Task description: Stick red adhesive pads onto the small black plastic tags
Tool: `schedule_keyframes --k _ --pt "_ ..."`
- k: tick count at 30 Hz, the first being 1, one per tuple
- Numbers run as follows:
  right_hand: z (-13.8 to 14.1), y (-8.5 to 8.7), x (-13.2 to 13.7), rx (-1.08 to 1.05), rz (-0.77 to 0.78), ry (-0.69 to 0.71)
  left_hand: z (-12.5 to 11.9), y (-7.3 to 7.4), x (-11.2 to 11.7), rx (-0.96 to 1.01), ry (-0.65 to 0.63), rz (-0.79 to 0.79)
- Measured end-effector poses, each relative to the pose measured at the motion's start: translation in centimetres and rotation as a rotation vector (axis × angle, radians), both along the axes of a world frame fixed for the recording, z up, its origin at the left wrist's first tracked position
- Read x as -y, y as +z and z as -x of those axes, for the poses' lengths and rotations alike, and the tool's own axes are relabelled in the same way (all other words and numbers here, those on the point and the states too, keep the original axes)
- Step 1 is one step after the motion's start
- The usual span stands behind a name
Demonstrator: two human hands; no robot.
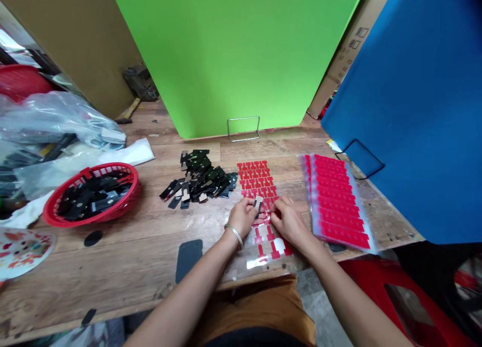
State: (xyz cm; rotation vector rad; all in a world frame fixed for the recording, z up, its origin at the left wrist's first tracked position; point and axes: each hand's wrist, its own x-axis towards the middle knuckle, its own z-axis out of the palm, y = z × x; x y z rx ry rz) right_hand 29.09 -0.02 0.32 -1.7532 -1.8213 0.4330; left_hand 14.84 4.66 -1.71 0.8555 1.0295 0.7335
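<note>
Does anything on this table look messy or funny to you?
The black pile looks messiest: its pieces lie jumbled on the table, pointing every way, while the red T shapes beside it sit mostly in rows. A dark round piece also lies alone near the red basket. I see nothing clearly broken.

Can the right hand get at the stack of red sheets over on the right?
Probably yes. The right hand is close to the stack of red sheets, with tabletop showing between; its fingertips are just at the sheet of red T-shapes.
</note>
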Motion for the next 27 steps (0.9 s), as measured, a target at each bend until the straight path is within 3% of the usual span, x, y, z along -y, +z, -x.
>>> schedule_keyframes --k 3,8,14,21,27 --pt "-0.7 0.3 0.4 -0.196 0.019 0.001 -0.1 0.2 0.1 -0.015 0.002 0.001" --pt "-1.7 0.7 1.2 -0.647 0.081 -0.128 0.0 0.4 0.0 -0.017 -0.006 0.021" --pt "1.1 0.6 1.4 -0.940 0.120 -0.174 1.0 1.9 0.7 0.099 -0.040 0.047" --pt "4.9 0.8 1.4 -0.963 0.016 -0.228 2.8 3.8 2.9 0.127 -0.003 0.065" --pt "5.9 1.0 1.7 -0.932 -0.017 -0.237 3.5 3.7 3.4 0.128 -0.004 0.025"
